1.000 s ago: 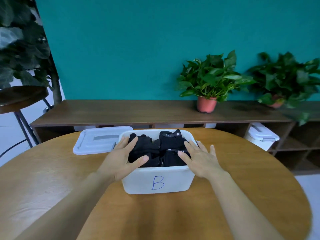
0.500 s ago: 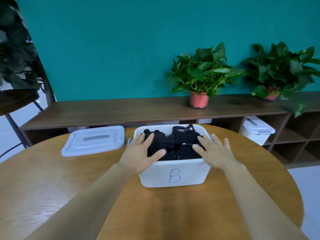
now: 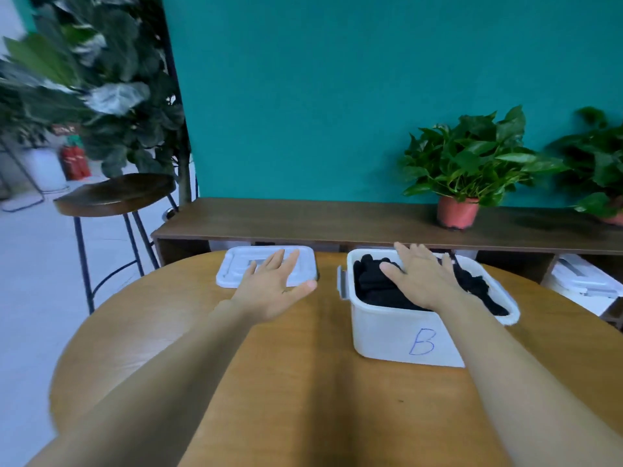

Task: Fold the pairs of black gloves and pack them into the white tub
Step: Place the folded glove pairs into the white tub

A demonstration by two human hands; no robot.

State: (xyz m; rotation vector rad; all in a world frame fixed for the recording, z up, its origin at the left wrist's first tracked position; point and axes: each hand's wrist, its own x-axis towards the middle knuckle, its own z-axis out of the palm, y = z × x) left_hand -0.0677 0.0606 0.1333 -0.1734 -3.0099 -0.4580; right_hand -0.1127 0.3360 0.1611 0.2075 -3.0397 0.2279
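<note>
The white tub (image 3: 397,335), marked with a blue "B", stands on the round wooden table (image 3: 303,382) at the right. It is filled with black gloves (image 3: 374,288). My right hand (image 3: 421,278) lies flat and open on top of the gloves, fingers spread. My left hand (image 3: 273,288) is open with fingers apart, stretched over the near edge of the white lid (image 3: 242,264), which lies flat on the table to the left of the tub. Neither hand grips anything.
A low wooden shelf (image 3: 337,220) runs behind the table with two potted plants (image 3: 468,170) on it. A second white tub (image 3: 583,284) sits in the shelf at the right. A bar stool (image 3: 114,197) and a tall leafy plant (image 3: 101,79) stand at the left.
My left hand has left the tub and moved left to the lid. My right hand now lies on the middle of the gloves. The view has swung left.
</note>
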